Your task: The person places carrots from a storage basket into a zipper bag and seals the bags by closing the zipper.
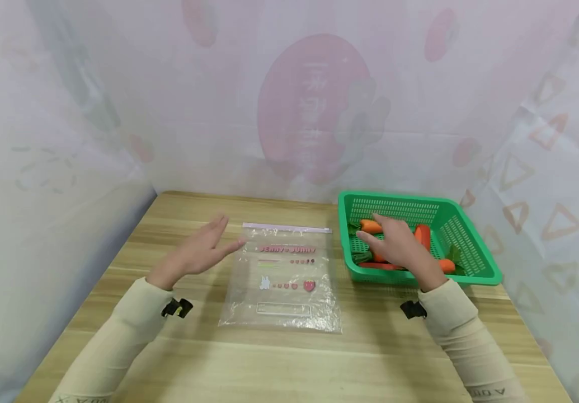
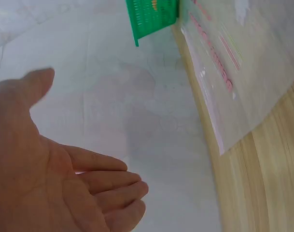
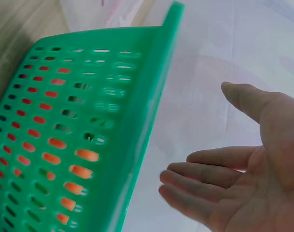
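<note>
The wooden table [image 1: 289, 358] fills the near ground, closed in by pale printed sheeting [image 1: 93, 112] on the left, far and right sides. On the right of it sits a green slotted basket [image 1: 475, 263] holding orange toy carrots [image 1: 370, 226] with green tops; at the middle, just left of the basket, a clear zip bag [image 1: 281, 280] with pink lettering lies flat, its seal strip at the far edge.

The right hand [image 1: 395, 243] hangs over the basket's near-left part, above the carrots, fingers spread and nearly straight — it has hold of nothing. Whether the fingertips touch a carrot I cannot tell. The left hand [image 1: 198, 252] floats just left of the bag's far corner, palm turned inward, fingers straight and together, empty too.

To my eye a carrot is about to be picked out. Done well, the right hand would settle on one carrot — the one lying far-left looks freest — and close round its thick middle rather than its leaves, while the left pins or lifts the bag's sealed edge so it does not slide.
</note>
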